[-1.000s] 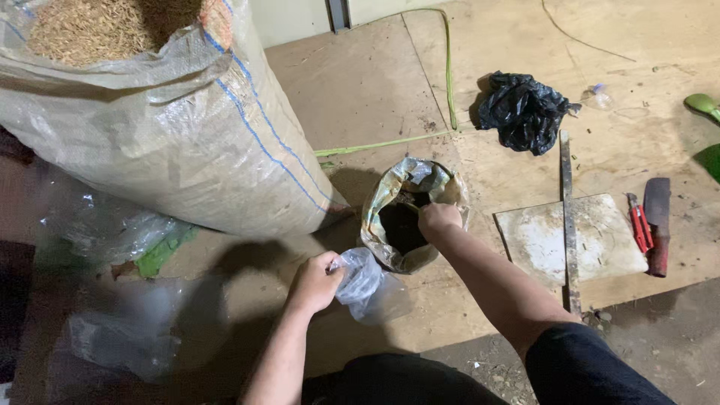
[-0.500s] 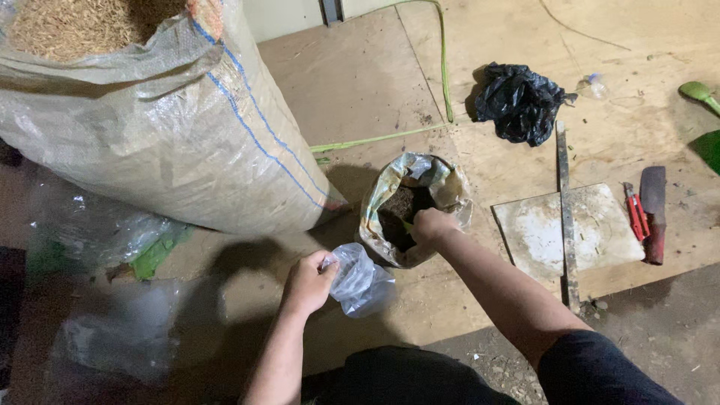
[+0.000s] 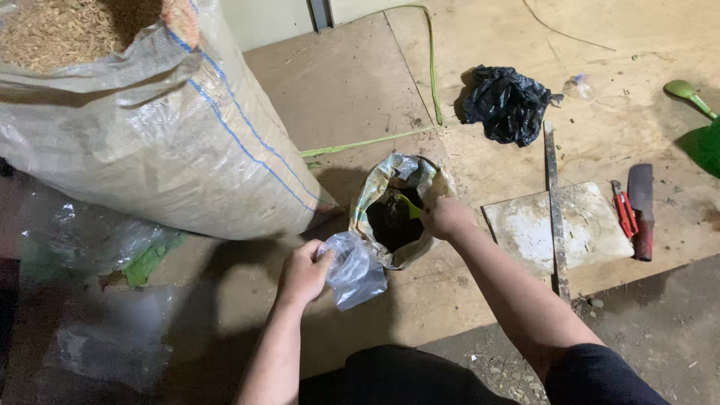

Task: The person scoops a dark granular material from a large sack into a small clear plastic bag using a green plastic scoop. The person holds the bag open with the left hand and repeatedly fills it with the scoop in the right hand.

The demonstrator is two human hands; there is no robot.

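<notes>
My left hand (image 3: 304, 271) grips the mouth of a small clear plastic bag (image 3: 354, 271) just left of an open bag of dark soil (image 3: 379, 201). My right hand (image 3: 448, 217) is at the right rim of that soil bag and holds a small green scoop (image 3: 409, 206), whose tip reaches over the dark soil (image 3: 391, 223). The soil bag stands upright on the plywood floor (image 3: 352, 82), its crumpled rim folded outward.
A large woven sack of husks (image 3: 142, 135) leans at the left. Clear plastic bags (image 3: 97, 240) lie by it. A black plastic bag (image 3: 506, 101), a long metal strip (image 3: 553, 206), a white board (image 3: 581, 229), a cleaver (image 3: 642, 206), red cutters (image 3: 623, 210) and a green scoop (image 3: 686, 91) lie to the right.
My right hand has drawn back from inside the soil bag to its right rim, and the green scoop now shows. My left hand has kept hold of the clear bag.
</notes>
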